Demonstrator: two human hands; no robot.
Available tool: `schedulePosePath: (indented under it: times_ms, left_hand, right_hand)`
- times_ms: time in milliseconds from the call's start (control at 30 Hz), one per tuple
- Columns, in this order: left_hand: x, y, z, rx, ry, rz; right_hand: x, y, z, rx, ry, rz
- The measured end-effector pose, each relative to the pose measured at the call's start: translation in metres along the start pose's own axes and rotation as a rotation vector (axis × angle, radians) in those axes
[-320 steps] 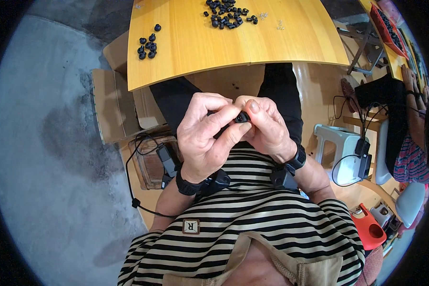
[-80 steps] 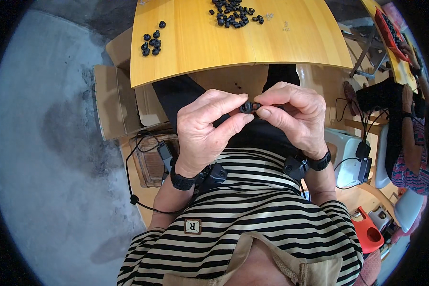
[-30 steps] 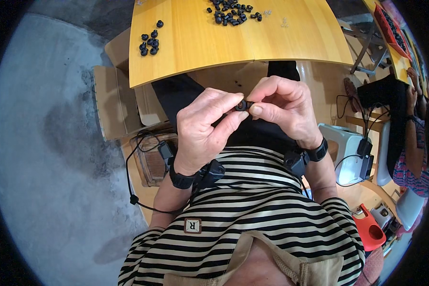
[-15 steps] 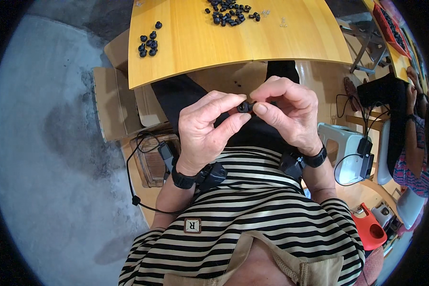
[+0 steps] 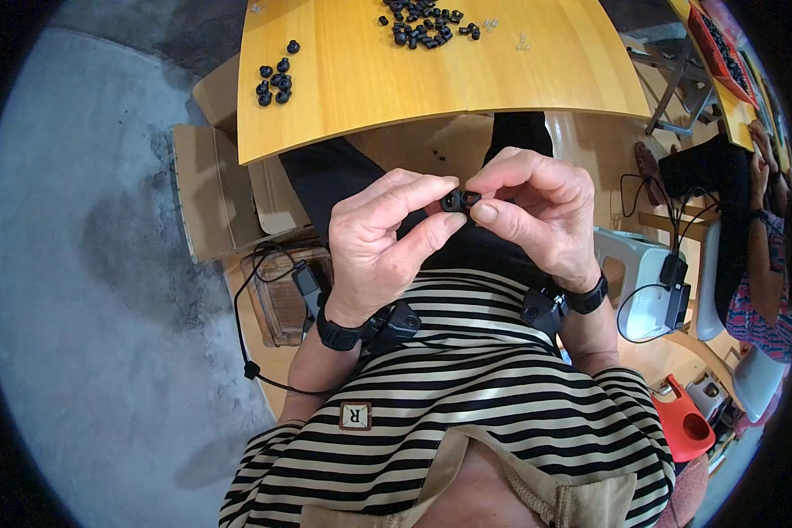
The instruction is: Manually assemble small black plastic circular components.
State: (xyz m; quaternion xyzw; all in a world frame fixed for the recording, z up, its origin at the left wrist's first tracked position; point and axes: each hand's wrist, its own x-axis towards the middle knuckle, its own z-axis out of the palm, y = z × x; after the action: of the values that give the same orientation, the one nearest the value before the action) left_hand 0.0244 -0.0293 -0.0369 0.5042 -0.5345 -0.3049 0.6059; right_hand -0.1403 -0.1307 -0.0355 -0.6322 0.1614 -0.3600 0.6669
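Above my lap, my left hand [image 5: 383,233] pinches a small round black plastic part [image 5: 451,201] between thumb and forefinger. My right hand [image 5: 541,211], its fingertips close against the left ones, pinches a short black cylindrical piece [image 5: 471,200]. The two pieces meet end to end; whether they are joined cannot be made out. Beyond my hands, a small group of black knob-like parts [image 5: 282,81] lies at the left of the yellow wooden table [image 5: 361,88]. Farther back is a loose pile of short black cylinders [image 5: 427,40].
Tiny clear pieces [image 5: 490,25] lie beside the pile. An open cardboard box [image 5: 211,189] stands below the table's left side. To the right are a pale plastic stool [image 5: 629,264], hanging cables and a red container [image 5: 682,422]. Another person's arm [image 5: 763,255] shows at far right.
My right hand has shifted slightly to the right, and more of the black piece in its fingers shows. My left hand stays nearly in place.
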Motion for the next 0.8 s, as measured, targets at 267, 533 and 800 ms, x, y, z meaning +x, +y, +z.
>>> schedulePosePath:
  times_ms: [267,533,800]
  left_hand:
    - [0.0022,-0.0034,0.0002,0.01,0.019,0.073]
    - [-0.001,-0.0016,0.0013,-0.16,0.026,-0.044]
    - [-0.005,-0.0053,0.0003,-0.251,0.037,-0.113]
  right_hand:
    - [-0.0008,-0.0008,0.0017,0.02,0.03,0.015]
    - [-0.0012,-0.0022,-0.001,0.102,0.004,0.053]
    - [-0.0014,-0.003,0.0033,0.169,0.028,0.035]
